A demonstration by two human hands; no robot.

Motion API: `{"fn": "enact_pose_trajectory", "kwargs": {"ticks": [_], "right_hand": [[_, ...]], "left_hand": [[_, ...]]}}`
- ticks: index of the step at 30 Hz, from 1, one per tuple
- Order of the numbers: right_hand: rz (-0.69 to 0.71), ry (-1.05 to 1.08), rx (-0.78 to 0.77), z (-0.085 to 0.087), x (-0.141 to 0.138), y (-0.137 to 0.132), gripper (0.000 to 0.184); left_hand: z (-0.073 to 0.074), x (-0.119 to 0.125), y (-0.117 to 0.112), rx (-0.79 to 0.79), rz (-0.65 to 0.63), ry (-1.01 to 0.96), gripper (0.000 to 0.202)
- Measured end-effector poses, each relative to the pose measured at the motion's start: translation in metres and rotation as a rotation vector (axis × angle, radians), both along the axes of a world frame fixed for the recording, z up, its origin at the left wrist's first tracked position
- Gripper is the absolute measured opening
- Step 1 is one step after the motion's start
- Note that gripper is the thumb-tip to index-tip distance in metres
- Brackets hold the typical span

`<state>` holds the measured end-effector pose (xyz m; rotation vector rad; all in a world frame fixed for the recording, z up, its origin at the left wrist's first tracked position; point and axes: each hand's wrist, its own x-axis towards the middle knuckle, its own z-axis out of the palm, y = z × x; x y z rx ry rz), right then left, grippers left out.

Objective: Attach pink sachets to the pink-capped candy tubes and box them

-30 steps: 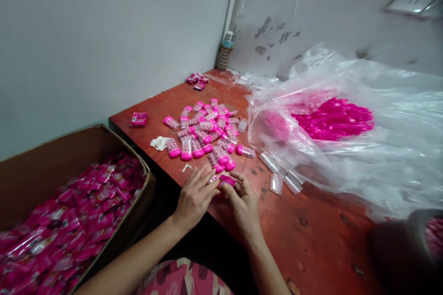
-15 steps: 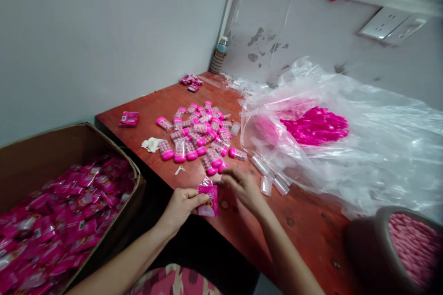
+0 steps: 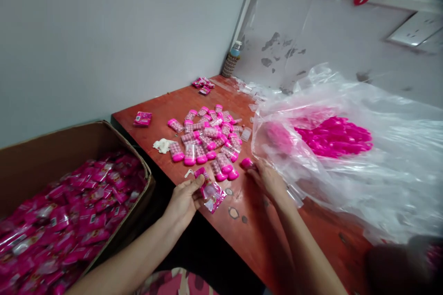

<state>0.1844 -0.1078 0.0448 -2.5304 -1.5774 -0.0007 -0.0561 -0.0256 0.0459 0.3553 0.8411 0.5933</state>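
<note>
L hand [image 3: 185, 199] is seen closed on a pink sachet [image 3: 212, 190], pinched betw. thumb & fingers at its upper end. It's held just over the near edge of the red table [image 3: 249, 235], tilted now w/ the lower end slanting off to the right. 0.5 s ago it was held up flat, face to the camera. R hand [image 3: 269, 179] has been moved off. Earlier it was hovering right beside the sachet; now it's stretched out to the right, fingertips laid at a lone pink-capped vial [image 3: 247, 162]. That vial lies on the table by the edge of the big clear plastic bag [image 3: 380, 170]; whether it's actually gripped can't be told. So the hands are apart, where 1 s ago they were pressed together over the sachet. The pile of filled vials [image 3: 207, 136] behind is left as it was, likewise the cardboard box [image 3: 69, 147] of pink packs at left.
</note>
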Motion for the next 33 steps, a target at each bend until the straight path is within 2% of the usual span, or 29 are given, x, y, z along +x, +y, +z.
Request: {"fn": "enact_pose_trajectory", "kwargs": {"ticks": [4, 8, 11, 13, 15, 17, 19, 21, 23, 25, 33], "right_hand": [[-0.021, 0.163, 0.029, -0.006, -0.023, -0.029, 0.034], [-0.01, -0.016, 0.051, -0.011, -0.036, -0.044, 0.042], [0.056, -0.086, 0.033, -0.014, -0.034, -0.044, 0.027], [0.052, -0.077, 0.069, -0.014, -0.036, -0.042, 0.018], [-0.001, 0.067, 0.161, -0.011, -0.048, -0.041, 0.018], [-0.074, 0.395, 0.256, -0.006, -0.072, -0.044, 0.022], [-0.116, 0.832, 0.314, 0.0, -0.104, -0.047, 0.027], [-0.143, 1.102, 0.34, 0.002, -0.133, -0.048, 0.028], [-0.168, 1.189, 0.357, 0.0, -0.152, -0.047, 0.029], [-0.19, 1.188, 0.381, -0.004, -0.16, -0.044, 0.03], [-0.186, 1.173, 0.448, -0.016, -0.16, -0.04, 0.028]], "left_hand": [[0.002, 0.01, 0.005, -0.041, 0.048, -0.052, 0.014], [0.003, 0.013, 0.004, -0.056, 0.079, -0.053, 0.011], [0.004, 0.015, 0.001, -0.081, 0.105, -0.055, 0.009], [0.004, 0.016, -0.001, -0.097, 0.129, -0.063, 0.009], [0.004, 0.018, -0.001, -0.115, 0.152, -0.066, 0.01], [0.002, 0.019, -0.001, -0.123, 0.17, -0.077, 0.011], [-0.001, 0.021, -0.001, -0.119, 0.178, -0.09, 0.011], [-0.003, 0.023, -0.002, -0.115, 0.176, -0.105, 0.011], [-0.004, 0.024, -0.004, -0.119, 0.165, -0.121, 0.01], [-0.005, 0.025, -0.007, -0.115, 0.149, -0.14, 0.009], [-0.008, 0.025, -0.01, -0.066, 0.123, -0.132, 0.014]]}}
